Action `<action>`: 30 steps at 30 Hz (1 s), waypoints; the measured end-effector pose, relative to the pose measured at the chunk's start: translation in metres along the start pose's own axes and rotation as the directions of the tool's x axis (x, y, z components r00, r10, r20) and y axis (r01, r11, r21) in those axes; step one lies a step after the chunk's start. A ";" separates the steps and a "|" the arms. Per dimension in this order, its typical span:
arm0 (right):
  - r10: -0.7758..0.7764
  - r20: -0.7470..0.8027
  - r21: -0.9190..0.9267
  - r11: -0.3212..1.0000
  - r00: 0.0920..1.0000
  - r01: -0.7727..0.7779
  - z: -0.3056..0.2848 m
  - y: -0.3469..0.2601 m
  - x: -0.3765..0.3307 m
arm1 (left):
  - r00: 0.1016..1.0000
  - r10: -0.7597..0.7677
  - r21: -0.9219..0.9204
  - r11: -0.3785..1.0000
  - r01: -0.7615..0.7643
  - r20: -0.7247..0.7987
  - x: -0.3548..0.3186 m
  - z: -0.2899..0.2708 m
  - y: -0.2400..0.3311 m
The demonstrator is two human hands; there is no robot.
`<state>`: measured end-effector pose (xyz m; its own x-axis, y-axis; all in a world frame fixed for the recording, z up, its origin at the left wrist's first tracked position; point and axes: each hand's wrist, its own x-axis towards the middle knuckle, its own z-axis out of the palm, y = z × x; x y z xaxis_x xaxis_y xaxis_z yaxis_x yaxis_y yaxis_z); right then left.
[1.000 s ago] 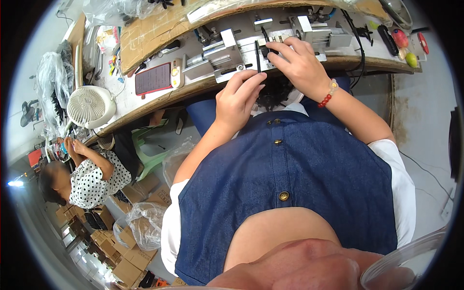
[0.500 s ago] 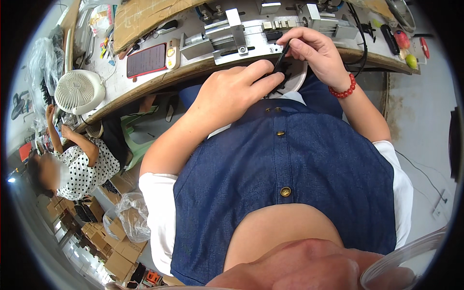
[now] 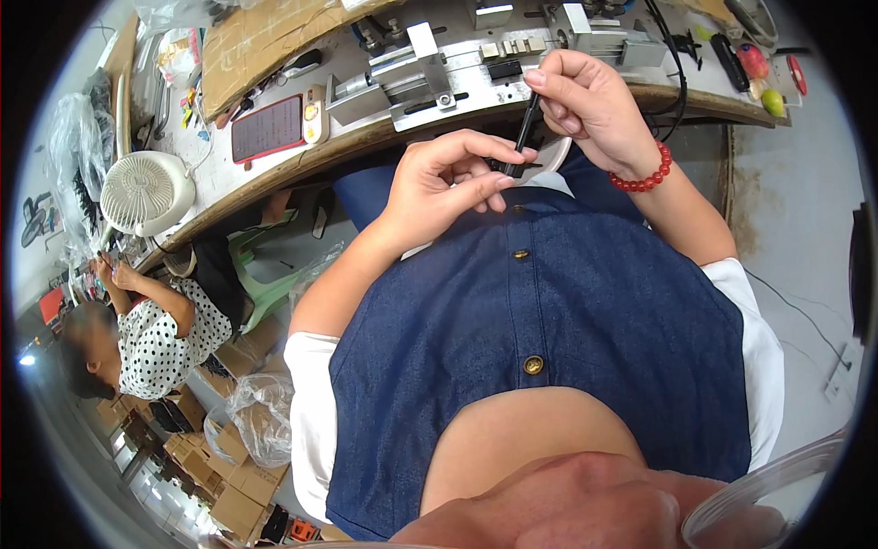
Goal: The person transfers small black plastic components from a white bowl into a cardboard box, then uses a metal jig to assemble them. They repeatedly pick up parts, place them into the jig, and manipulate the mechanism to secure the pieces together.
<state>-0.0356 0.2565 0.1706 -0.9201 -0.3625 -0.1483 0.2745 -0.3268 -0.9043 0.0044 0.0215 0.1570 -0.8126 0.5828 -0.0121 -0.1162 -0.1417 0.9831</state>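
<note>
A slim black rod [image 3: 527,123] slants between my two hands above my lap. My right hand [image 3: 590,105], a red bead bracelet [image 3: 643,174] on its wrist, pinches the rod's upper end between thumb and fingertips. At the lower end my left hand [image 3: 444,178] closes thumb and fingers round it, with small dark bits showing at the fingertips. Partly hidden behind the hands, a pale round bowl [image 3: 556,154] rests at my lap. Just beyond, on the bench, stands a metal clamping fixture [image 3: 425,73] with a small black block [image 3: 503,69] beside its rod.
A red-edged phone [image 3: 267,128] lies on the bench left of the fixture, near a white fan [image 3: 146,192]. Cardboard [image 3: 265,41] covers the back left. Black cables [image 3: 679,73] hang at the right. Another person in a dotted shirt [image 3: 169,334] sits at far left.
My left hand has turned and dropped slightly, its thumb now showing below the fingers. The rod stands more upright and more of it shows. My right hand remains at its upper end.
</note>
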 end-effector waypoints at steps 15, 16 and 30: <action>-0.659 0.254 -0.937 0.015 0.708 0.350 -0.041 -0.086 0.096 | 0.960 -0.100 0.900 0.385 -0.205 0.262 0.018 -0.011 -0.022; -0.658 0.260 -0.942 -0.012 0.707 0.335 -0.044 -0.089 0.112 | 0.966 -0.062 0.903 0.374 -0.212 0.253 0.024 -0.011 -0.011; -0.440 -0.041 -0.510 0.781 0.897 0.360 -0.075 -0.118 0.122 | 0.785 0.618 0.993 -0.052 0.103 -0.049 0.210 -0.087 0.087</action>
<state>-0.2013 0.3163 0.2295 -0.9578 -0.1452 0.2481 -0.2588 0.0597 -0.9641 -0.2256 0.0621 0.2240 -0.7374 0.3308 0.5889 0.4897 0.8623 0.1288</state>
